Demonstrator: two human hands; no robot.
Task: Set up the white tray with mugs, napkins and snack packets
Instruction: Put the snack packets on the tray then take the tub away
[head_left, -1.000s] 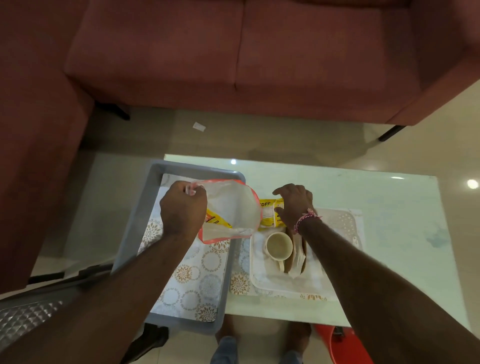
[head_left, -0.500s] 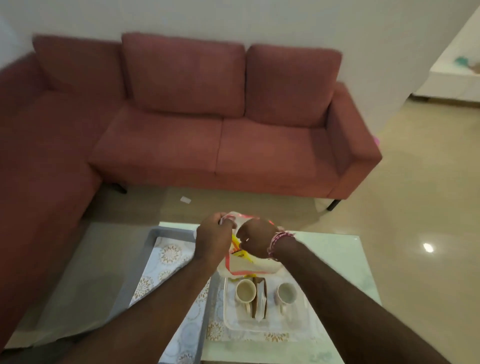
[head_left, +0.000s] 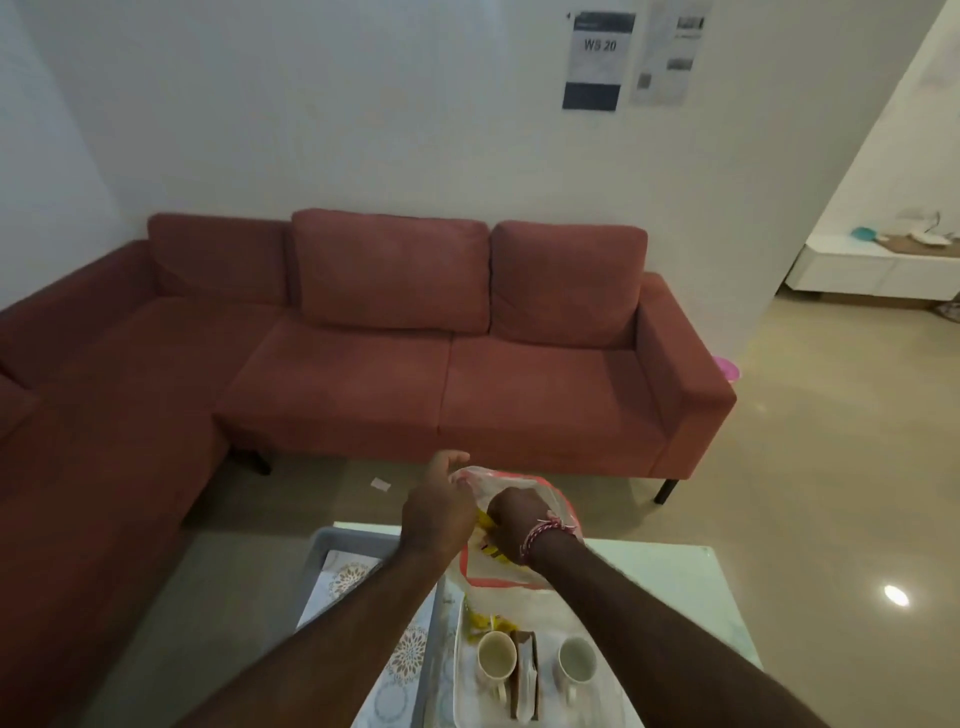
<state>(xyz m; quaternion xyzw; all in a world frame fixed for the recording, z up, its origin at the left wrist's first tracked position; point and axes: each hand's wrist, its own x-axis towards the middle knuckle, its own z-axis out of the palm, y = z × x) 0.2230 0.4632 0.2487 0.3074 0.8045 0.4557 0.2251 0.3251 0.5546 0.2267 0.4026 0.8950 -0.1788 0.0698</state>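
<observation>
Two mugs (head_left: 496, 656) and (head_left: 576, 660) stand upright on the white tray (head_left: 462, 691), mouths up, with the brown-and-white napkins (head_left: 525, 675) lying between them, long axis running away from the person. One yellow snack packet (head_left: 480, 621) lies at the tray's far left corner, just beyond the left-hand mug; its outline is too blurred to give its axis.

One clear plastic bag (head_left: 511, 569) with a red border, held above the far end of the tray, mouth uppermost, long axis roughly vertical. Yellow packets show through its wall.

Left hand (head_left: 439, 512): fingers pinched shut on the bag's upper rim, holding the mouth apart.

Right hand (head_left: 511, 522): plunged into the bag from above, a red-and-white thread at the wrist. Its fingers are hidden by the plastic, so whether they have closed on a packet cannot be told.

Governing relation: the tray lies directly below and slightly nearer the person than both hands, so a packet lifted out would travel down and towards the body. The right hand is the nearer to the open space on the tray.

One grey bin (head_left: 358, 543) with a patterned liner, on the glass bench (head_left: 675, 582) just left of the tray. One red sofa (head_left: 441, 332) beyond.
</observation>
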